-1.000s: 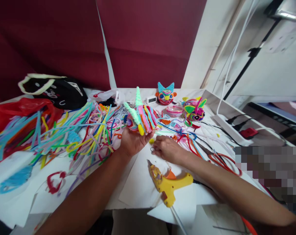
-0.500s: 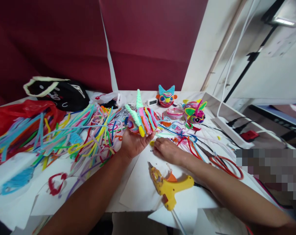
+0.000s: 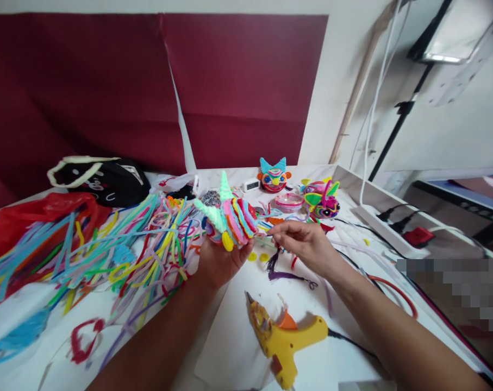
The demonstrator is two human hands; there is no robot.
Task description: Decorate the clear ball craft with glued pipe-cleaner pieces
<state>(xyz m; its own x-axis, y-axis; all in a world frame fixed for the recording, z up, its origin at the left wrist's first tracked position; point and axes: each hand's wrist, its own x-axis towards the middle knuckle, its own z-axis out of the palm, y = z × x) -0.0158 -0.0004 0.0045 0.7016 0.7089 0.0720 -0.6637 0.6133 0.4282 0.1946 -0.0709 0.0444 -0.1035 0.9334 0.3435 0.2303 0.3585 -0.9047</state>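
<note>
table: white, crowded left
red bag: left
black bag: far left
pipe cleaners: left, loose pile
clock: far middle
blue-eared figure: right of clock
paper: near middle, under glue gun
power strip: right

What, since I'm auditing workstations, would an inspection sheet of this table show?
Surface: white table, partly under white paper.
Job's things: striped toy, yellow glue gun, two yellow discs, purple tassel.
Clutter: pipe cleaners heaped left, some in a red bag.
Hands: left hand supports the toy; right hand pinched beside it, contents unclear.
Cables: black cord from the glue gun; plugs in a white power strip.
Surroundings: dark red sheet on the wall, black stand at right.
</note>
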